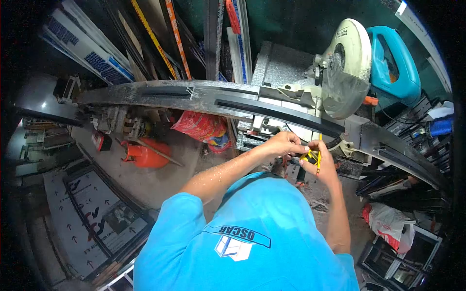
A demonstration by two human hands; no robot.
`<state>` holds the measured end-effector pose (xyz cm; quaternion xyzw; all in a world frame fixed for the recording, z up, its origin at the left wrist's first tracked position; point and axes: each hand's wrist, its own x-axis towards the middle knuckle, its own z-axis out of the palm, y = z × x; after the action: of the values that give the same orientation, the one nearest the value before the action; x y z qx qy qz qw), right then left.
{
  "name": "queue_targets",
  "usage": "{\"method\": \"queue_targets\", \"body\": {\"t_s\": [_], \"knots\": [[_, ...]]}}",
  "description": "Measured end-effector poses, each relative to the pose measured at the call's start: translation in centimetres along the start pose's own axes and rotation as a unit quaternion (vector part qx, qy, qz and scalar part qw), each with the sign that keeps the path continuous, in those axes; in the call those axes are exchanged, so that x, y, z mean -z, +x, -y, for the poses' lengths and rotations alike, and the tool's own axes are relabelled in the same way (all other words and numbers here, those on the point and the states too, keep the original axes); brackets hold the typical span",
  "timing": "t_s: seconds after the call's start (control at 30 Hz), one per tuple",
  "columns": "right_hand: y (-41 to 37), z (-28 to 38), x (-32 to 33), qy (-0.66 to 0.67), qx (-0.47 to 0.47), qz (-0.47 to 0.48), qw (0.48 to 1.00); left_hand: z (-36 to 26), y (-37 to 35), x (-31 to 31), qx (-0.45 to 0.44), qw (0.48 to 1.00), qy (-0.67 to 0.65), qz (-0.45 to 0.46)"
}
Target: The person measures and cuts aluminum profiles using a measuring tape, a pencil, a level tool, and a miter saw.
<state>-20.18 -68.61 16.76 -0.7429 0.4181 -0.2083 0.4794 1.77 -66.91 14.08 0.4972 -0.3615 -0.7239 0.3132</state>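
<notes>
My right hand point(324, 164) is closed round a yellow and black tape measure point(310, 156). A slim yellow pencil-like stick point(318, 164) also stands out between its fingers. My left hand point(285, 144) is closed in a pinch, fingertips against the tape measure's near side; what exactly they pinch is hidden. Both hands are just in front of the saw bench, close to a dark metal profile point(281, 114) lying along it. A miter saw point(345, 68) with a pale guard and teal handle point(399, 65) stands behind and to the right.
The long metal bench point(204, 103) runs across in front of me. Upright profiles point(213, 39) lean behind it. An orange gas cylinder point(148, 153) and a red bag point(201, 125) are at lower left. A white bag point(388, 223) and window frames point(403, 264) lie at right.
</notes>
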Motion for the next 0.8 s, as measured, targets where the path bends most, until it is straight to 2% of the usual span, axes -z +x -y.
{"method": "queue_targets", "body": {"t_s": [0.03, 0.07, 0.13, 0.2, 0.23, 0.27, 0.33, 0.4, 0.43, 0.5, 0.53, 0.7, 0.8], "knots": [[0.4, 0.2, 0.3, -0.046, 0.000, -0.006, 0.999, 0.3, 0.1, 0.7, 0.007, 1.000, -0.006, -0.002], [0.5, 0.3, 0.9, -0.064, -0.044, -0.001, 0.997, -0.1, -0.3, 1.8, -0.007, 1.000, -0.027, 0.005], [0.7, -0.8, 3.0, -0.184, -0.055, -0.040, 0.981, -1.1, -0.6, 6.5, -0.044, 0.996, 0.017, -0.078], [0.0, -2.2, 5.9, -0.307, 0.002, -0.105, 0.946, -2.9, -2.8, 11.7, -0.099, 0.974, 0.018, -0.205], [-0.2, -3.5, 6.9, -0.276, 0.013, -0.148, 0.950, -3.3, -3.7, 14.8, -0.106, 0.952, 0.060, -0.280], [0.2, -5.0, 8.8, -0.262, 0.045, -0.116, 0.957, -2.2, -3.6, 18.8, -0.163, 0.915, 0.137, -0.342], [0.0, -5.7, 10.6, -0.346, 0.027, -0.152, 0.925, 0.0, -3.3, 25.4, -0.180, 0.858, 0.129, -0.464], [0.6, -7.3, 12.0, -0.360, 0.012, -0.156, 0.920, 0.4, -3.3, 27.7, -0.183, 0.814, 0.103, -0.542], [1.0, -8.1, 12.3, -0.374, 0.000, -0.156, 0.914, 0.6, -3.3, 28.0, -0.185, 0.817, 0.104, -0.536], [1.8, -8.8, 12.1, -0.371, 0.017, -0.165, 0.914, 1.0, -3.3, 27.2, -0.125, 0.838, 0.044, -0.529], [1.8, -9.1, 12.2, -0.366, 0.038, -0.171, 0.914, 1.5, -2.8, 27.3, -0.142, 0.839, 0.036, -0.525], [2.9, -7.6, 11.0, -0.425, 0.004, -0.179, 0.887, 3.9, -0.5, 28.5, -0.197, 0.817, 0.058, -0.539], [3.2, -7.4, 10.6, -0.381, 0.026, -0.186, 0.906, 3.8, -0.8, 27.8, -0.204, 0.817, 0.028, -0.538]]}}
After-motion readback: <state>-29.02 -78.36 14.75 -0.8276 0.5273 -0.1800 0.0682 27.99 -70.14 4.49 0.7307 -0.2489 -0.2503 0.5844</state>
